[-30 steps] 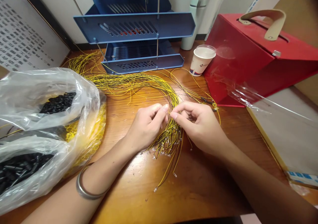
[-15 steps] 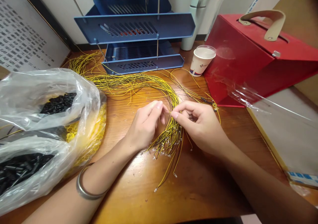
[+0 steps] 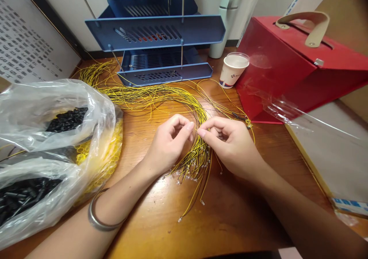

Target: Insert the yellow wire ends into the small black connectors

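Note:
A bundle of thin yellow and black wires [image 3: 161, 94] curves across the table, its near ends carrying small clear tips [image 3: 194, 169]. Over the bundle's near part, my right hand [image 3: 230, 144] pinches a yellow wire end between thumb and index finger. Just left of it, my left hand [image 3: 169, 144] has thumb and fingertips pressed together; whatever they grip is too small to make out. The two hands' fingertips are close, with a narrow gap between them. A metal bangle [image 3: 100, 218] circles my left wrist.
Clear plastic bags [image 3: 100, 98] with black tube-like pieces [image 3: 67, 120] and yellow rings [image 3: 112, 155] lie on the left. Behind the wires stands a blue tray rack [image 3: 161, 33]. A paper cup [image 3: 233, 69] and a red box [image 3: 276, 67] are at right.
My left hand's fingers have shifted slightly, with the index finger now bent higher and the thumb moved a little right and down. My right hand stays nearly still.

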A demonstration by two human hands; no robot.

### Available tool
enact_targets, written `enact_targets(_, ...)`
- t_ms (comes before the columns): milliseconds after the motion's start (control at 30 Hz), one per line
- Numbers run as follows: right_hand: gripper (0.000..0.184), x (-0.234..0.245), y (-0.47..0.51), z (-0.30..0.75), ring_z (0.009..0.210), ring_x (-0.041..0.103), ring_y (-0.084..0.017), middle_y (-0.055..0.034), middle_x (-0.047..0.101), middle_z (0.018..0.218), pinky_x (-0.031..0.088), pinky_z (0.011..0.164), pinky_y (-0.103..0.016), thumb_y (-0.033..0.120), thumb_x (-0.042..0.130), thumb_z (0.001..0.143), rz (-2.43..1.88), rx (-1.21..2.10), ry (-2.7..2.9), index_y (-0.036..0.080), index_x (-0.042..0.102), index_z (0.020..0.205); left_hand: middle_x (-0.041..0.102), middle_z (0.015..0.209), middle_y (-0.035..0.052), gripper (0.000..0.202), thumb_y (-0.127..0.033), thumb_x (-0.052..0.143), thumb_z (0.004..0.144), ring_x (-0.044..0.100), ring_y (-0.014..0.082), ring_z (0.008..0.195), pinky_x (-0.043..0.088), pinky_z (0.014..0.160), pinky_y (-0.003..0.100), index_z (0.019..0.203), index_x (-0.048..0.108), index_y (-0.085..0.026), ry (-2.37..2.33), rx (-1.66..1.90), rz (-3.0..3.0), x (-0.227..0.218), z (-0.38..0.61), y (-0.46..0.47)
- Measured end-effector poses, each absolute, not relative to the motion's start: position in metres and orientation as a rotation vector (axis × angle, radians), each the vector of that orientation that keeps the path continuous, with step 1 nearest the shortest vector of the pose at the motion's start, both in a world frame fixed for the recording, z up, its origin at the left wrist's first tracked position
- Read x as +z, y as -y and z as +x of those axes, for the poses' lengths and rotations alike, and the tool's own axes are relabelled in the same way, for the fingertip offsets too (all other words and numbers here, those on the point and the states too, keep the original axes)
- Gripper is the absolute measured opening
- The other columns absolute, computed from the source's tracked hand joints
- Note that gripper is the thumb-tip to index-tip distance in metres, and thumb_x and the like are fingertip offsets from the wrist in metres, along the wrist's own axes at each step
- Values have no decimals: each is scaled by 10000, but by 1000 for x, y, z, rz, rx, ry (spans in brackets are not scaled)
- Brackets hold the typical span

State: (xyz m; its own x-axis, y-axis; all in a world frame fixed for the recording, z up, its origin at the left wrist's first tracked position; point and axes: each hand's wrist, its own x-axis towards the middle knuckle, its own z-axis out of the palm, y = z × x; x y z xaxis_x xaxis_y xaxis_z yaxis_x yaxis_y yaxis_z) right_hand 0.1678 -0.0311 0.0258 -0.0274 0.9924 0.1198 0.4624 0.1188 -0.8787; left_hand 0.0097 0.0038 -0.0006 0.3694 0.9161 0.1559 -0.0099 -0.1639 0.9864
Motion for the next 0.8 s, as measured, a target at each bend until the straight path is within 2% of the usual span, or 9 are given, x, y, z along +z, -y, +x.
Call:
enact_targets(267, 174, 24, 29, 166, 464, 316, -63, 78, 363, 507, 229, 448, -242, 296, 604, 848, -1448, 964, 1516, 146, 668, 787, 567, 615, -23, 211, -281, 628, 885, 477, 73, 511, 392, 504, 206, 725, 562, -160, -884, 1079, 1498, 2, 13, -4)
enact_targets(467, 160, 26, 30, 165, 457, 316, -60, 79, 369, 497, 230, 438, -232, 295, 635, 827, -1432, 1008, 1415, 146, 653, 771, 579, 619, -15, 251, -323, 602, 908, 500, 86, 539, 427, 556, 224, 716, 576, -164, -867, 1065, 1488, 1, 11, -4)
enact_targets(600, 162, 28, 29, 166, 437, 344, -65, 76, 402, 474, 244, 434, -231, 310, 639, 830, -1423, 1081, 1307, 154, 651, 787, 627, 712, 5, 198, -317, 528, 945, 501, 93, 540, 421, 529, 233, 868, 644, -177, -885, 1095, 1497, -3, 8, -6)
enact_targets(700, 146, 28, 27, 167, 429, 367, -66, 71, 429, 474, 252, 433, -230, 297, 641, 827, -1404, 1102, 1255, 158, 649, 785, 682, 804, 22, 126, -250, 607, 889, 525, 102, 561, 427, 527, 241, 961, 691, -190, -922, 1106, 1564, -2, 7, -6)
enact_targets(800, 135, 27, 26, 168, 429, 381, -64, 71, 443, 480, 265, 433, -227, 285, 643, 823, -1370, 1126, 1232, 159, 644, 775, 704, 844, 33, 164, -231, 669, 838, 559, 113, 608, 435, 546, 246, 986, 725, -187, -950, 1119, 1644, 0, 8, -5)
